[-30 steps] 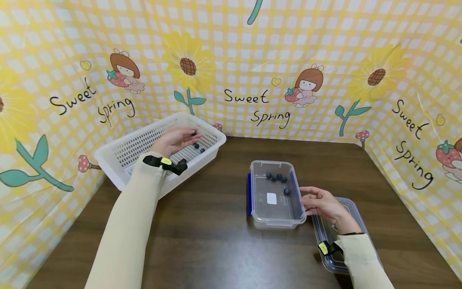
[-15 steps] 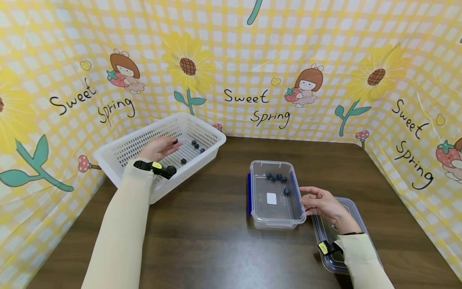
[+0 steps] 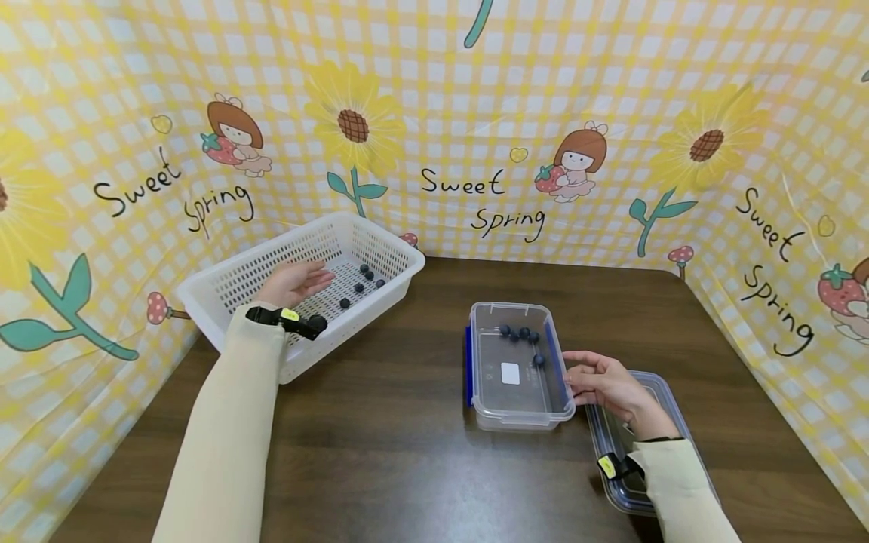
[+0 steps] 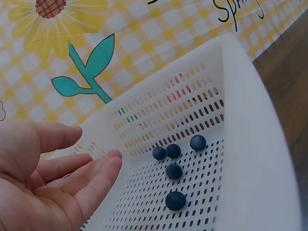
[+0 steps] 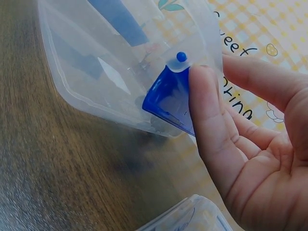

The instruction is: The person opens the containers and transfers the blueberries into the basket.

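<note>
My left hand [image 3: 293,283] hovers inside the white perforated basket [image 4: 267,144], fingers spread a little and nothing between them. Several blueberries [image 4: 175,200] lie on the basket floor, to the right of the fingertips. At the right, my right hand [image 3: 606,386] holds the side of a clear plastic food container [image 3: 519,396], its thumb [image 5: 204,96] against the blue side latch [image 5: 168,98]. Inside that container several more blueberries [image 3: 524,332] sit toward the far end.
A clear lid or second container with a blue-grey rim [image 3: 614,490] lies under the right wrist on the dark wooden table [image 3: 380,452]. A yellow checked cloth [image 3: 448,90] with printed flowers encloses the table at the back and sides.
My left hand has drawn back leftward within the basket and let go of a blueberry, which now lies on the basket floor. The right hand and the container have stayed put.
</note>
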Demonstrator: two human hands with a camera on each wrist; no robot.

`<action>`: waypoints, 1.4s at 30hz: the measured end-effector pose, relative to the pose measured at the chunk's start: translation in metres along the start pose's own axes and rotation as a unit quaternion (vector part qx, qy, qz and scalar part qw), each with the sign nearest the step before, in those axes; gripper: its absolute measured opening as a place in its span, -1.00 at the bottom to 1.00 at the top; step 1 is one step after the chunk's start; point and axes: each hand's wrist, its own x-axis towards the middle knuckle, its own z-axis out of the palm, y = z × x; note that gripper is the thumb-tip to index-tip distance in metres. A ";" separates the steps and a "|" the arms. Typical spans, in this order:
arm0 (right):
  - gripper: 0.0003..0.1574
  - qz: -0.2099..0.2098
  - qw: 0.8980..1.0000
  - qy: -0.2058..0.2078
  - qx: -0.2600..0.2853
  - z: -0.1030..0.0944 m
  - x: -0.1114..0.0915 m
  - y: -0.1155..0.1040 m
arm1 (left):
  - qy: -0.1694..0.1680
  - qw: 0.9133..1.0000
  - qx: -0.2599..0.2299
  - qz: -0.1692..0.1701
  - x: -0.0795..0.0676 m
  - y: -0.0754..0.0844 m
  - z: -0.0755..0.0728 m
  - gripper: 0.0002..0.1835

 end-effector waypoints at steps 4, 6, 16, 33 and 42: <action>-0.61 0.002 1.000 0.004 -0.001 0.000 0.000 0.000 | -0.010 1.000 0.004 0.002 -0.002 0.001 0.003 -0.43; -0.61 0.005 1.000 0.009 -0.005 0.000 0.001 0.001 | -0.018 1.000 -0.004 0.003 -0.003 0.001 0.007 -0.43; -0.60 0.009 1.000 0.009 -0.014 -0.002 0.002 0.003 | -0.060 0.997 -0.002 0.040 -0.003 0.001 0.047 -0.45; -0.60 -0.005 1.000 -0.007 -0.006 -0.001 0.001 0.000 | -0.221 0.969 0.101 0.034 -0.021 -0.037 0.154 -0.57; -0.59 0.004 1.000 0.001 -0.008 -0.001 -0.001 0.000 | -0.270 0.954 0.132 -0.016 -0.028 -0.079 0.198 -0.57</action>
